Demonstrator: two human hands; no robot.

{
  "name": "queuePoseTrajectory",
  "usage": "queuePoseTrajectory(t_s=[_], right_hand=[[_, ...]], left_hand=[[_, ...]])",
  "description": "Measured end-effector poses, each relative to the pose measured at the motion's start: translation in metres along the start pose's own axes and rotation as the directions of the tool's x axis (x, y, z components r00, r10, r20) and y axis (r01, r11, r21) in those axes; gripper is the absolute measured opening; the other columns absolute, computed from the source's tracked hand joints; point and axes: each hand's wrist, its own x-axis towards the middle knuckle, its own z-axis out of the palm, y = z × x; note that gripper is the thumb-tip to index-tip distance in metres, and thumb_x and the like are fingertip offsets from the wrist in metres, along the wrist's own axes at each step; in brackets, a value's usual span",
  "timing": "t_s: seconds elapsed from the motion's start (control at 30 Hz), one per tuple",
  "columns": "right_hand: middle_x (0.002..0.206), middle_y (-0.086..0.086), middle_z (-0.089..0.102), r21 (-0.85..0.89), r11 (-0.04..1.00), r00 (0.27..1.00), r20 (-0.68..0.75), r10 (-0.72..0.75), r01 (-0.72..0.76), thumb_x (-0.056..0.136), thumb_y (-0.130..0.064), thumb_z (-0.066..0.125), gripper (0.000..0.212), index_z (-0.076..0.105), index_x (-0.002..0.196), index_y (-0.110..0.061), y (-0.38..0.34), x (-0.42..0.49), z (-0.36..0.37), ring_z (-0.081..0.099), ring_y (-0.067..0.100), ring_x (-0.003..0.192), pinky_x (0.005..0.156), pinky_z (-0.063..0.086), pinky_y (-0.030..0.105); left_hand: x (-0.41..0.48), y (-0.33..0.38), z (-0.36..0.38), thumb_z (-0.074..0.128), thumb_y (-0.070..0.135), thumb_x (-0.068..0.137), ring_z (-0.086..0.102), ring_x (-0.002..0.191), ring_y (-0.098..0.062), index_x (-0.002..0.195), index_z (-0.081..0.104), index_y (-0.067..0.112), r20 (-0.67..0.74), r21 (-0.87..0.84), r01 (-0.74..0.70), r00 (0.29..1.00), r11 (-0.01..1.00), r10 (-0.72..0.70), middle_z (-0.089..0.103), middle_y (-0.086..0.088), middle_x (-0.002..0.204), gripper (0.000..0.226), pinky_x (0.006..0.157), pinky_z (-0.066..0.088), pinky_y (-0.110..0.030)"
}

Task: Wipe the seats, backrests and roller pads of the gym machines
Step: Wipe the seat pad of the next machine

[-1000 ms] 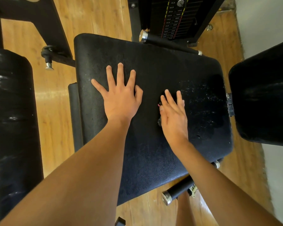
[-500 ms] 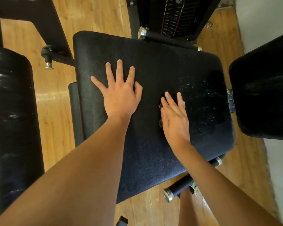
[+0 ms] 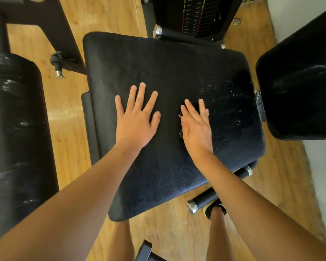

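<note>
Since the earlier frame, the left hand (image 3: 135, 122) has drawn back along the seat pad (image 3: 158, 63) toward the near edge, and the right hand (image 3: 196, 129) has shifted slightly forward. The seat itself holds the same place in view.

We note both hands lying palm-down on the black seat pad, which fills the centre of the view. The left hand is flat with its fingers straight and spread, and it grasps nothing. The right hand is flat with its fingers straight and close together, tilted slightly onto its outer edge. A small dark item (image 3: 180, 133) with a pink spot shows at its thumb side. We cannot tell what it is, nor whether the palm covers more of it.

Droplets (image 3: 224, 95) speckle the seat surface to the right of the right hand. A black backrest (image 3: 299, 81) stands just beside the seat's right edge. A black roller pad (image 3: 13, 119) lies to the left, apart from the seat across the wooden floor (image 3: 70, 113).

Beyond the far edge, the weight stack (image 3: 194, 14) sits in its frame, with numbered plates visible. One handle (image 3: 177, 35) lies at the far edge of the seat and another handle (image 3: 203, 200) at the near right, beside a shoe (image 3: 213, 209).
</note>
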Motion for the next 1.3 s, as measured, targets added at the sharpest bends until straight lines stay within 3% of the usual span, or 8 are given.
queuePoseTrajectory(t_s=[0.4, 0.73, 1.03, 1.3], right_hand=[[0.151, 0.011, 0.053, -0.04, 0.995, 0.996, -0.005, -0.094, 0.094, 0.096, -0.004, 0.064, 0.038, 0.064, 0.134, -0.001, 0.018, -0.068, -0.007, 0.029, 0.043, 0.149, 0.119, 0.028, 0.062], [0.155, 0.01, 0.048, -0.078, 0.994, 0.997, -0.004, -0.08, 0.079, 0.102, -0.012, 0.059, 0.037, 0.061, 0.138, -0.002, 0.009, 0.011, 0.003, 0.026, 0.047, 0.15, 0.119, 0.029, 0.063], [0.155, 0.01, 0.049, -0.078, 0.994, 0.997, 0.004, -0.077, 0.077, 0.093, -0.002, 0.07, 0.045, 0.061, 0.137, -0.002, 0.018, -0.054, -0.006, 0.023, 0.044, 0.151, 0.12, 0.025, 0.061], [0.156, 0.007, 0.048, -0.081, 0.994, 0.997, -0.012, -0.071, 0.07, 0.103, -0.012, 0.059, 0.037, 0.06, 0.139, -0.003, 0.011, -0.005, 0.002, 0.025, 0.044, 0.152, 0.122, 0.025, 0.059]], left_hand=[[-0.004, 0.005, 0.006, 0.023, 0.051, 0.107, -0.001, 0.159, -0.027, 0.163, 0.019, 0.031, -0.073, 0.03, 0.031, 0.997, 0.999, -0.029, 0.006, -0.005, 0.173, 0.059, 0.125, 0.003, -0.061], [-0.006, 0.005, 0.007, 0.028, 0.046, 0.107, 0.007, 0.159, -0.029, 0.161, 0.03, 0.026, -0.116, 0.029, 0.025, 0.993, 0.999, -0.022, 0.016, -0.009, 0.171, 0.058, 0.125, 0.006, -0.061], [-0.006, 0.008, 0.003, 0.023, 0.048, 0.107, 0.005, 0.159, -0.029, 0.162, 0.027, 0.028, -0.084, 0.039, 0.034, 0.996, 0.999, -0.031, 0.015, -0.007, 0.171, 0.058, 0.126, 0.004, -0.061], [-0.006, 0.008, 0.006, 0.029, 0.044, 0.107, 0.008, 0.158, -0.03, 0.161, 0.031, 0.026, -0.115, 0.03, 0.037, 0.993, 0.999, -0.033, 0.018, -0.008, 0.171, 0.057, 0.125, 0.006, -0.061]])
